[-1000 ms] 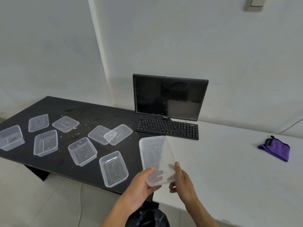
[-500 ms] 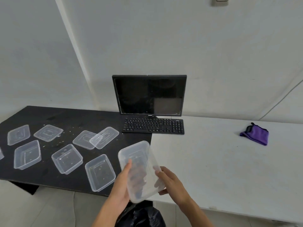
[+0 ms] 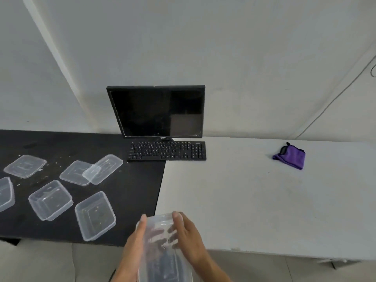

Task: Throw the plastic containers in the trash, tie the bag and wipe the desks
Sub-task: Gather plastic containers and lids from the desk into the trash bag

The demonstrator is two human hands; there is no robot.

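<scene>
A clear plastic container (image 3: 162, 251) is tipped downward at the bottom of the frame, below the desks' front edge. My left hand (image 3: 133, 249) grips its left side and my right hand (image 3: 190, 239) its right side. Dark trash bag plastic shows through the container's walls. On the black desk (image 3: 130, 190) lie several more clear containers and lids, the nearest a tub (image 3: 95, 215) by the front edge, another tub (image 3: 50, 200) to its left, and two overlapping lids (image 3: 102, 168). A purple cloth (image 3: 290, 156) rests on the white desk (image 3: 254, 200).
A black monitor (image 3: 157, 111) and keyboard (image 3: 167, 151) stand at the back where the two desks meet. Crumbs dot the black desk around the lids. A grey wall runs behind both desks, with a cable down it at the right.
Both hands have lowered the held container and tipped it further down, from desk height to below the front edge. The view has shifted right, cutting off the leftmost containers.
</scene>
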